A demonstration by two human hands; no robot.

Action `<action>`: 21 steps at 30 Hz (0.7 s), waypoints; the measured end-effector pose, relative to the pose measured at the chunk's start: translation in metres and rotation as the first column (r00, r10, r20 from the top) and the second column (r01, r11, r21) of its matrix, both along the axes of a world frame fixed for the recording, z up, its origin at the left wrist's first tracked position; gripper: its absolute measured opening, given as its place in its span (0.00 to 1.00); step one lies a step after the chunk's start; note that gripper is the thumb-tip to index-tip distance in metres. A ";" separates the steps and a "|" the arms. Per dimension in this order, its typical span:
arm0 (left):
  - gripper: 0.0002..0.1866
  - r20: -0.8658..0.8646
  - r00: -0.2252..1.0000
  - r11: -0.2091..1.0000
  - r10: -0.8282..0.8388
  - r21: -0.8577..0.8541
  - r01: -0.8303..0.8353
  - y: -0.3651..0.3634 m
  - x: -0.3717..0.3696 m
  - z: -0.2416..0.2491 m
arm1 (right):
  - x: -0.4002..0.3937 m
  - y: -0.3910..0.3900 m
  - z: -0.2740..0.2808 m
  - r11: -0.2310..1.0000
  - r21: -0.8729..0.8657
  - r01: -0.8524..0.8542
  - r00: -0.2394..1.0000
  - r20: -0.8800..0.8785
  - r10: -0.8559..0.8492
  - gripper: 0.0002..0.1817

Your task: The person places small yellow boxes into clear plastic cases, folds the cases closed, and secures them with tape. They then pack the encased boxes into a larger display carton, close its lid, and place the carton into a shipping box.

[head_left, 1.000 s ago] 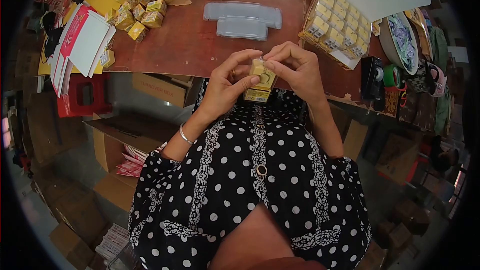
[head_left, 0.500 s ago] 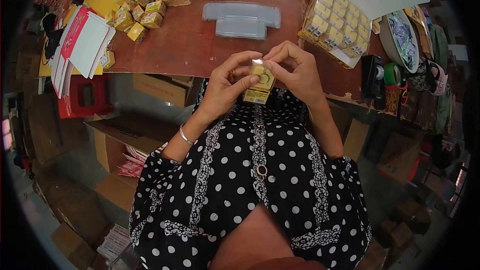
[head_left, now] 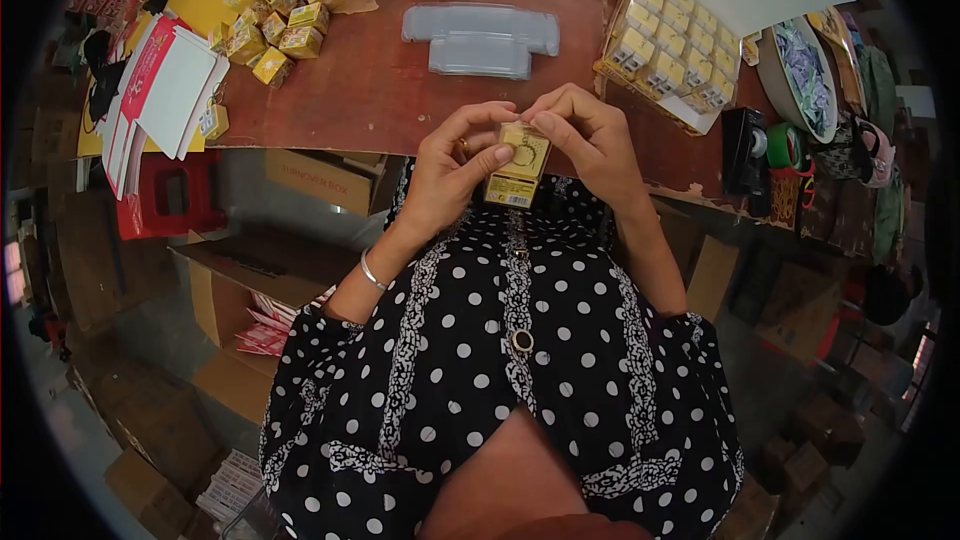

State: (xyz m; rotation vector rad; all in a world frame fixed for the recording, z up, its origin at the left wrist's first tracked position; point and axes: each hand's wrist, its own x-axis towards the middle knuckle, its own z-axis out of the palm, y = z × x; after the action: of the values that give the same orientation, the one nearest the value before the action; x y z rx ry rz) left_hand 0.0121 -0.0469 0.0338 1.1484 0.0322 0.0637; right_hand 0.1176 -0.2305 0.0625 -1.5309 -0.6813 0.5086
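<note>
In front of my body, at the table's front edge, is a small yellow box in a clear plastic case (head_left: 514,182). A dark ring shows through its face, and a barcode is printed near the lower end. My left hand (head_left: 455,162) grips the case from the left, thumb across its face and a ring on one finger. My right hand (head_left: 595,150) pinches the case's upper right end with thumb and fingers. The fingers hide part of that top end. Beyond the hands, a flat clear plastic package (head_left: 480,38) lies on the table.
A pile of small yellow boxes (head_left: 290,5) covers the back left of the red-brown table (head_left: 385,105). Similar boxes fill a shallow tray (head_left: 672,45) at the right. Printed cards (head_left: 165,90) lie left; a bowl (head_left: 800,80) and green tape (head_left: 785,148) stand right.
My right thumb has shifted slightly up at the top end of the case, and the case has tilted a little. My left hand keeps its hold.
</note>
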 end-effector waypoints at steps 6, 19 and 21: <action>0.16 0.033 0.997 0.997 0.074 -0.018 -0.073 0.002 0.003 -0.003 | -0.009 0.001 -0.008 0.993 0.118 -0.007 0.987 -0.157 0.026 0.09; 0.16 0.079 0.993 0.995 0.093 -0.046 -0.089 -0.001 0.009 0.001 | -0.016 0.005 -0.021 0.963 0.250 0.104 0.991 -0.105 -0.080 0.17; 0.15 0.084 0.992 0.995 0.093 -0.038 -0.091 -0.001 0.009 0.001 | -0.015 0.004 -0.024 0.960 0.261 0.101 0.993 -0.083 -0.081 0.17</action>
State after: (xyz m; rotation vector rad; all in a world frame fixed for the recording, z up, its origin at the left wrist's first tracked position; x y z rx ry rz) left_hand 0.0209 -0.0481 0.0352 1.1090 0.0102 0.1934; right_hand 0.1022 -0.2261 0.0385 -1.2801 -0.5944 0.3844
